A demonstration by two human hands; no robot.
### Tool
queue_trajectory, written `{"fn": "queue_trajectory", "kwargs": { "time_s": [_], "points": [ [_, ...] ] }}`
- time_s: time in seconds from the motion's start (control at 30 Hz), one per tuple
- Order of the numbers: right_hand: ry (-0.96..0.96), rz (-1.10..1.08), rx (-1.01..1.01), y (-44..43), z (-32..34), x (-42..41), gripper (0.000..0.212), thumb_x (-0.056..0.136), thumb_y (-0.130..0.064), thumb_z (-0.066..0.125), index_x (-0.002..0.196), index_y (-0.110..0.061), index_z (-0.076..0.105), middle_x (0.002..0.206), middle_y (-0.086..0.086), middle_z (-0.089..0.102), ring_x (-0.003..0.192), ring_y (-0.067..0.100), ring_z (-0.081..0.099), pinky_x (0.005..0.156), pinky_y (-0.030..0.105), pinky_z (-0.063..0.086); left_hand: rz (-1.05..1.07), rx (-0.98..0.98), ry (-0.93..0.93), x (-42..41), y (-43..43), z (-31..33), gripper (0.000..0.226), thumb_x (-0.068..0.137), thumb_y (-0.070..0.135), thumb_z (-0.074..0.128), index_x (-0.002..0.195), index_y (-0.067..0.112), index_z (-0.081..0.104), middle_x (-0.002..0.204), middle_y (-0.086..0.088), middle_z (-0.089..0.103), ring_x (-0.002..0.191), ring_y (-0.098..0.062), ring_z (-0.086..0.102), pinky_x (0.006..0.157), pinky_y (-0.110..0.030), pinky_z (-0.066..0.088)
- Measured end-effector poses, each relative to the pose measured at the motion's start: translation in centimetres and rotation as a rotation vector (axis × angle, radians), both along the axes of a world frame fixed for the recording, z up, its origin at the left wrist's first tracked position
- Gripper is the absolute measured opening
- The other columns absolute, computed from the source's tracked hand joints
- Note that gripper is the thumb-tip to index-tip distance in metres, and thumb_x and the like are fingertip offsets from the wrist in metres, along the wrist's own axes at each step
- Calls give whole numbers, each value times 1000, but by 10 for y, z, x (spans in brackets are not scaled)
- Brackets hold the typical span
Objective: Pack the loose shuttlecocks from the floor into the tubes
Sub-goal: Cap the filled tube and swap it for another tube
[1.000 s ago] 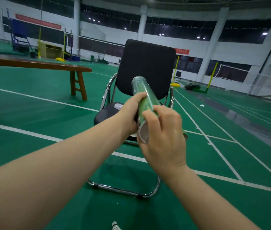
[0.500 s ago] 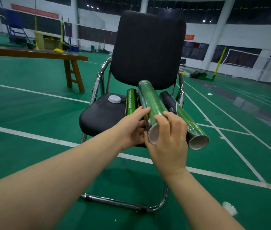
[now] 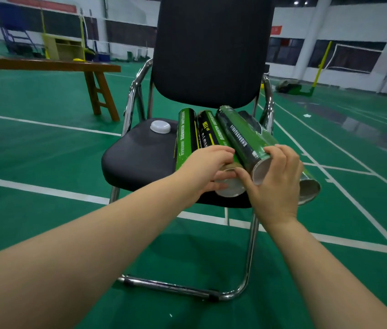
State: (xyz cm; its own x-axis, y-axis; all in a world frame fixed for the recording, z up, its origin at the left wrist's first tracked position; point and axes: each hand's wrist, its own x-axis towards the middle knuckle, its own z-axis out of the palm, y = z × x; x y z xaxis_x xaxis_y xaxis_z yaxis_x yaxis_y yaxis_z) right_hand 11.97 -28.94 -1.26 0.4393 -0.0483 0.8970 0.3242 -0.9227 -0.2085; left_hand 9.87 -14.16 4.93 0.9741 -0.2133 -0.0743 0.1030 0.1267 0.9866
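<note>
Left hand (image 3: pixel 208 167) is curled round the near end of the second tube (image 3: pixel 211 131). Its fingers are laid over the top, and lower fingers cross part of the open mouth.

Right hand (image 3: pixel 276 184) is closed on the top tube (image 3: pixel 242 136) just behind its open end. The fingers are hooked over the upper side and the thumb is set against the lower rim.

Four green-and-black shuttlecock tubes are noted lengthwise on the seat of the black chair (image 3: pixel 135 157), with open ends towards the seat's front edge.
- The leftmost tube (image 3: pixel 186 136) lies flat near the seat's middle, touching the second tube.
- The top tube is raised above the others and tilted, its far end towards the chair back. Whether it rests on its neighbours cannot be told.
- The rightmost tube (image 3: pixel 306 174) is largely hidden behind the right hand, and its mouth overhangs the seat front.

A white cap (image 3: pixel 160 127) is recorded on the seat, just left of the leftmost tube.

A wooden bench (image 3: pixel 45 64) stands well left of the chair.
</note>
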Motion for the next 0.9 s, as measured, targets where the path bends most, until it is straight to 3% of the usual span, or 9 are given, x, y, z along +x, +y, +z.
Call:
{"fn": "queue_trajectory", "kwargs": {
  "time_s": [0.13,0.2,0.27,0.4,0.6,0.7,0.77,0.83,0.9],
  "points": [
    [103,-51,-25,3,-7,4,59,89,-54,38,123,-5,40,122,21,48,112,29,36,99,36,28,5,174,-102,2,-2,-4,25,96,4,41,106,22,55,125,-5,58,89,-16,65,86,-35,52],
    [178,-100,-71,6,-12,3,62,91,-53,31,124,-2,45,124,19,49,116,33,41,104,44,30,18,218,-140,2,0,-6,27,96,3,39,102,24,56,126,-2,56,81,-14,67,85,-35,53],
    [246,-152,-141,9,-18,0,63,91,-52,28,127,-3,47,127,17,50,123,34,42,110,51,23,26,218,-155,1,3,-6,29,96,3,37,99,24,56,124,-3,58,74,-13,67,81,-35,55],
    [322,-187,-207,13,-15,-7,69,91,-57,25,139,-8,36,140,14,42,136,30,31,114,47,7,48,193,-176,-4,5,-5,24,98,10,40,97,27,57,116,0,60,76,-16,67,76,-33,55],
    [122,-76,-252,7,-6,-32,63,71,-25,39,134,-18,34,136,8,41,129,26,31,112,51,10,99,43,-237,-15,11,2,21,98,14,41,109,25,56,107,2,63,67,-14,64,66,-28,53],
    [138,-171,-220,-5,-10,-37,71,63,-16,42,134,-19,34,135,5,34,129,29,30,108,60,17,132,209,-343,-18,7,-5,21,97,17,44,107,32,55,106,6,63,84,-14,64,79,-36,54],
    [234,-242,-194,-15,-12,-39,82,61,-13,62,137,-22,30,139,6,29,133,30,24,106,63,15,158,361,-457,-21,3,-10,27,96,19,47,118,32,55,111,9,62,97,-12,59,87,-37,51],
    [402,-322,-154,-23,-8,-41,95,64,-23,75,142,-27,21,148,6,19,140,33,12,107,65,10,137,465,-538,-25,-3,-13,36,95,19,49,130,28,51,119,10,57,103,-6,53,91,-26,44],
    [595,-372,-78,-30,-3,-39,97,73,-39,73,146,-31,10,154,7,5,142,37,0,108,64,5,121,617,-623,-28,-10,-16,44,94,19,51,138,25,44,126,10,51,114,-7,47,98,-24,37]
  ]
}}
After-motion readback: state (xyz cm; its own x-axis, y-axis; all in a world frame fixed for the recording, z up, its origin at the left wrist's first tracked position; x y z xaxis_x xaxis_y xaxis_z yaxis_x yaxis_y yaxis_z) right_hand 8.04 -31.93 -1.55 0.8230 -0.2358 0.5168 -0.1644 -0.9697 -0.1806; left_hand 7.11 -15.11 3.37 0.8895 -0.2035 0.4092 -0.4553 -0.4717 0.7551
